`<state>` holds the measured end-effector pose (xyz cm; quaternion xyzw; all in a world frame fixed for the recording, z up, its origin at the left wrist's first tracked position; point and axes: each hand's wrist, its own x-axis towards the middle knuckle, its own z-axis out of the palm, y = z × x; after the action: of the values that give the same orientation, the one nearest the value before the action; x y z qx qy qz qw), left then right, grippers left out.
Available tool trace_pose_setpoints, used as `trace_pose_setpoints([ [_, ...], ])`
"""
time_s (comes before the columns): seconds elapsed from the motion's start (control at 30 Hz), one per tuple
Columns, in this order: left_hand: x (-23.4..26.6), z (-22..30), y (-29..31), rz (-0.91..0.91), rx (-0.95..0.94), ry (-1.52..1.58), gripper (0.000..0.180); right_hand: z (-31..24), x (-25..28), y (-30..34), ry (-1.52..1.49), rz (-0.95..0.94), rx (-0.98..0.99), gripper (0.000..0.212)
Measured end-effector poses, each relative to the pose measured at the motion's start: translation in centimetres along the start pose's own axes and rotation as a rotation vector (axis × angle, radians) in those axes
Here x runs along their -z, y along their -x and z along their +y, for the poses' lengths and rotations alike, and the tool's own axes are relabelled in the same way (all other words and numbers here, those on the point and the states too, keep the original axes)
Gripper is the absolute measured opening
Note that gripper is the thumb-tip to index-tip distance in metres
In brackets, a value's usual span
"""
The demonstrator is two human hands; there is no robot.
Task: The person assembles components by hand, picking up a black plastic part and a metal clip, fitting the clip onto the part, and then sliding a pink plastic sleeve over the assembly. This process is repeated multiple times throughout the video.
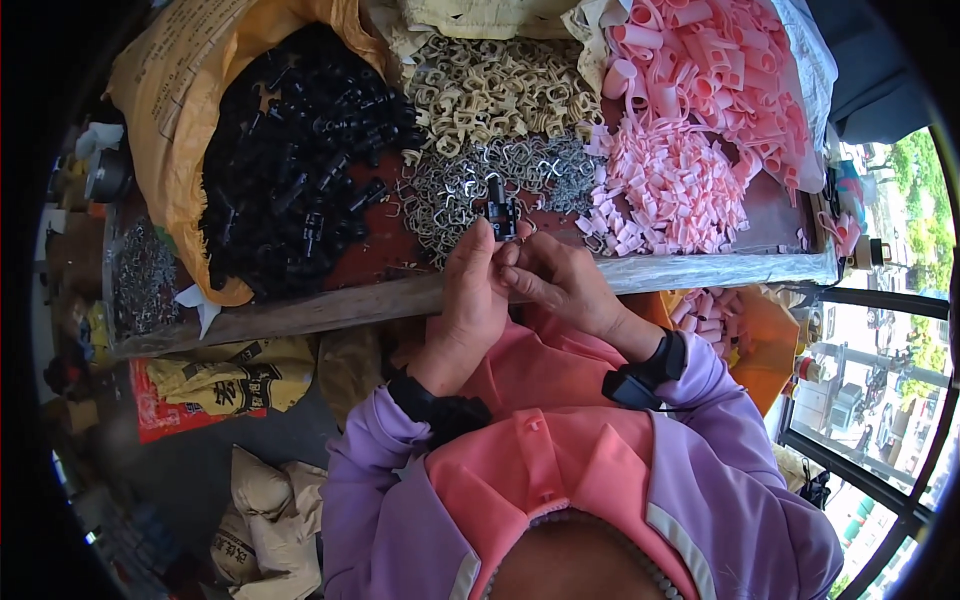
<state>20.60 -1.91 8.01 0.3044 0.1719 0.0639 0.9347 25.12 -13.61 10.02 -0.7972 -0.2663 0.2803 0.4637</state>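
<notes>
My left hand (472, 290) is closed around the lower end of a small black plastic part (498, 212), which points up and away from me over the table's front edge. Its thumb lies along the near side of the part. Close against it, my right hand (560, 282) has thumb and fingertips pinched together just below the part; what lies between them is hidden. Beyond both hands is a pile of small bent metal clips (440, 205). A heap of similar black plastic parts (300, 180) spills from an orange sack on the left.
Cream-coloured ring-like pieces (500, 95) lie behind the clips. On the right are small pink plastic pieces (665, 190) and larger pink tubular parts (710, 60). A pale strip (700, 268) edges the table. Brown sacks (275, 520) rest on the floor at lower left.
</notes>
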Motion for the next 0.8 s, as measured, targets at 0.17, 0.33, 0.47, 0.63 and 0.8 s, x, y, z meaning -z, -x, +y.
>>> trace_pose_setpoints([
  [0.17, 0.6, -0.1, -0.5, 0.004, -0.005, 0.028, 0.031, 2.2, -1.0, -0.9, -0.003, 0.123, 0.184, 0.022],
  [0.33, 0.8, 0.6, -0.3, -0.084, -0.009, 0.014, 0.032, 1.1, -0.4, -1.3, -0.182, 0.064, 0.181, 0.015],
  [0.47, 0.7, 0.3, -0.1, -0.07, 0.044, 0.127, 0.026, 1.2, -1.0, -0.9, -0.008, 0.192, 0.265, 0.01],
  [0.63, 1.3, 0.1, 0.3, -0.063, 0.041, 0.149, 0.024, 1.2, -1.8, -1.0, -0.065, 0.336, 0.394, 0.012],
  [0.8, 1.4, 0.6, 1.2, -0.034, 0.124, -0.037, 0.022, 2.1, 0.2, 0.0, -0.483, 0.139, 0.009, 0.011],
])
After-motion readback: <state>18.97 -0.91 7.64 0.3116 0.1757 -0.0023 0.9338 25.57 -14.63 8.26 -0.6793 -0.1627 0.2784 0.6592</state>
